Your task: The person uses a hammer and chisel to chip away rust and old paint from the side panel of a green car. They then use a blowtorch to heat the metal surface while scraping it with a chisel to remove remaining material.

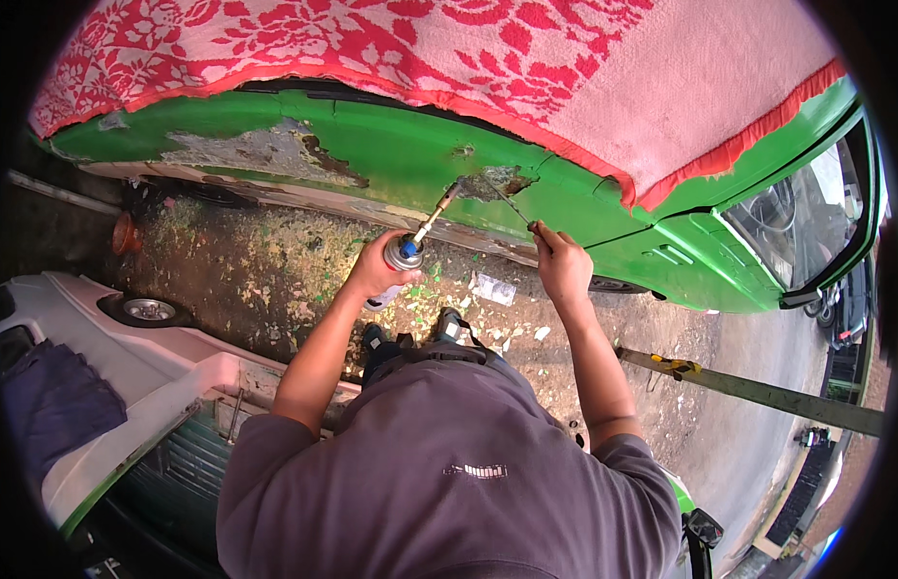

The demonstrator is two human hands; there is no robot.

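My left hand (375, 265) is closed around a gas canister with a blowtorch head (410, 249); its nozzle points up at a bare, peeled patch (502, 180) on the green van panel (565, 212). No flame can be made out. My right hand (562, 258) grips a thin metal tool (515, 208), possibly a scraper, whose far end reaches that same patch. A larger peeled patch (242, 150) shows farther left on the panel.
A red-and-pink floral blanket (700, 87) drapes over the van. A pale pink vehicle part (140, 352) with dark cloth (63, 405) stands lower left, near an orange container (127, 233). A green post (787, 396) crosses at right. Paint flakes litter the ground (266, 251).
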